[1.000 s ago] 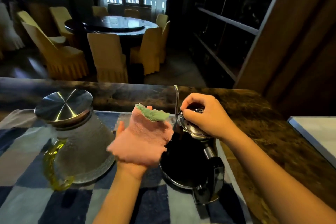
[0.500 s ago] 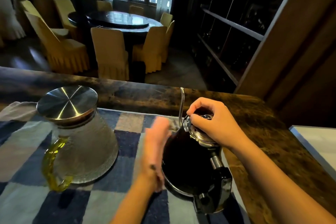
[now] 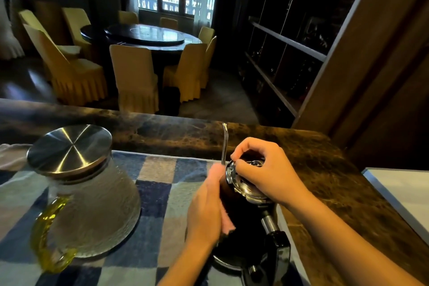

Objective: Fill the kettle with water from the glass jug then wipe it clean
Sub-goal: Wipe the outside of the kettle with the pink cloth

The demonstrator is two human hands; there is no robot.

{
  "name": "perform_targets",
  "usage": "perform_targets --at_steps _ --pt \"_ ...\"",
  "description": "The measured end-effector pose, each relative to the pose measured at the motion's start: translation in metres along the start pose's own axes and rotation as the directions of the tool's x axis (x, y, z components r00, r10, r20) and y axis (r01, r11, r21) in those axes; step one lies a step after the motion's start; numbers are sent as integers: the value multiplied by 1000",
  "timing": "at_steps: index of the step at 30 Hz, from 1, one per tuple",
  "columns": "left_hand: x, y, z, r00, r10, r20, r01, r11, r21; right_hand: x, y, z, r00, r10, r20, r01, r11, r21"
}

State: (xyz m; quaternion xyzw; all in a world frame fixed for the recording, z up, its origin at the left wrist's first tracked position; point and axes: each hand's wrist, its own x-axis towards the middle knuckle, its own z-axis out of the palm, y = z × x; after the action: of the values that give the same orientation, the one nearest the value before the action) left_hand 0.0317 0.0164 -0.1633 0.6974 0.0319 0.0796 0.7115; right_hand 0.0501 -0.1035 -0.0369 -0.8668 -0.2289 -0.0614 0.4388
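Note:
A dark kettle [image 3: 241,220] with a shiny metal lid and a thin gooseneck spout stands on the checked blue cloth [image 3: 157,174]. My right hand [image 3: 267,172] grips the lid from above. My left hand [image 3: 205,206] presses a pink cloth [image 3: 227,226] flat against the kettle's left side; only a corner of the cloth shows under my palm. The glass jug [image 3: 92,204], with a steel lid and a yellow handle, stands to the left, apart from both hands.
The checked cloth lies on a dark marble counter [image 3: 325,169] whose far edge drops to a dining room with a round table and yellow chairs. A pale surface [image 3: 406,190] adjoins at the right. Dark shelving [image 3: 290,42] rises behind the counter's right end.
My left hand, which held the pink cloth up in front of me, swung right and now presses it against the kettle's side. My right hand stayed on the lid.

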Motion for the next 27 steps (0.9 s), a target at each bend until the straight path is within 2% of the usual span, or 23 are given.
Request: perform_targets --at_steps 1,2,3,4,6,8,11,13,16,18,20,22,24,27 --pt "6 8 1 995 94 43 -98 991 88 2 0 0 1000 5 -2 -5 1000 -2" --pt "-5 24 2 984 132 120 -143 986 87 3 0 1 1000 9 -2 -9 1000 -5" --pt "11 25 0 984 108 143 -117 992 54 4 0 2 1000 11 -2 -11 1000 -5" --pt "17 29 1 991 10 135 -1 998 -66 4 0 2 1000 11 -4 -11 1000 -5" --pt "15 27 -8 994 -71 82 84 981 -174 4 -2 3 1000 5 -8 -5 1000 -7" --pt "4 18 -14 993 -80 84 98 966 -240 2 -1 3 1000 1 -19 -1 1000 -4" --pt "-14 -6 -11 984 -174 -29 154 930 -333 0 1 3 999 10 -31 -10 1000 -2" --pt "-35 -14 -1 961 -215 -172 169 954 -248 -1 0 4 1000 3 -30 -4 1000 -7" --pt "-67 -13 18 948 -78 -309 81 997 -3 -2 -2 3 999 -9 -38 9 1000 -17" --pt "-64 1 19 959 41 -279 -15 995 97 -2 -2 3 999 -16 -40 15 999 -29" --pt "-44 21 14 963 49 -264 -22 994 102 -2 -2 4 999 -19 -35 18 999 -43" --pt "-21 45 6 993 -34 -111 30 999 -38 -2 -3 3 999 -20 -37 18 999 -51" --pt "2 42 -5 988 -145 47 153 944 -294 -1 -3 2 999 -17 -33 16 998 -54" --pt "17 21 -17 960 -265 89 278 886 -370 -1 -3 3 1000 -8 -24 7 999 -39"
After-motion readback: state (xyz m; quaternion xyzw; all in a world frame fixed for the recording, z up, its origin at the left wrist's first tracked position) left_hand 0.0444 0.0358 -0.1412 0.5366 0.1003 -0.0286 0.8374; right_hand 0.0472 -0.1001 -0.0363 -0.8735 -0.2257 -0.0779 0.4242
